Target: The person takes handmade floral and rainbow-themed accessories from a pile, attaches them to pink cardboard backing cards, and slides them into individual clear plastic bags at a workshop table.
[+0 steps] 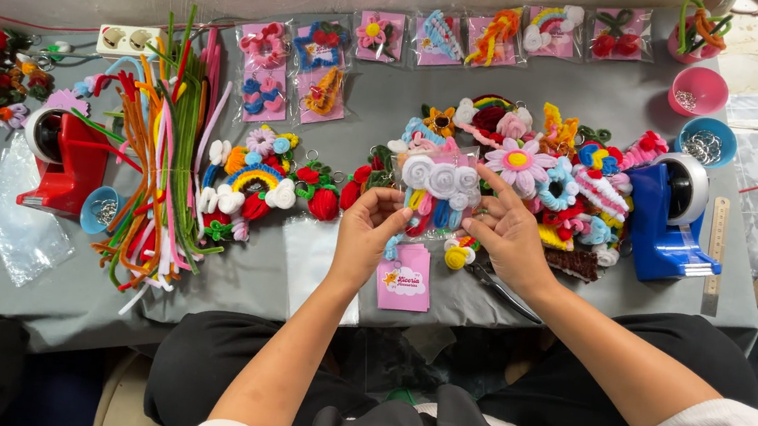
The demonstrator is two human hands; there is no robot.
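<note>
Landmark: the blue tape dispenser (672,220) at the right end of the grey table (471,89); places below are told from it.
Thing in hand: a white-rose charm in a clear bag (439,192), well left of the dispenser, lifted a little off the table so it can be handled from both sides.
Left hand (367,231): fingers curled shut on the bag's left edge, seemingly to steady it.
Right hand (506,234): pinches the bag's right edge, forefinger stretched up along it; the two hands are apart, the bag between them.
Pink card (404,282): one, lower left of the dispenser, just below the bag, close to the hands.
Loose charm pile (548,171): just left of the dispenser, too tangled to count.
Bagged charms (438,42): about nine along the far edge, up and left of the dispenser, laid flat in a row as if finished.
Small bowls: three with metal rings, pink (698,90) and blue (707,141) above the dispenser, another blue (98,209) far left.
Red tape dispenser (67,160): one, far left, near another person's arm.
Fuzzy wire stems (160,148): a heap beside the red one, uncountable.
</note>
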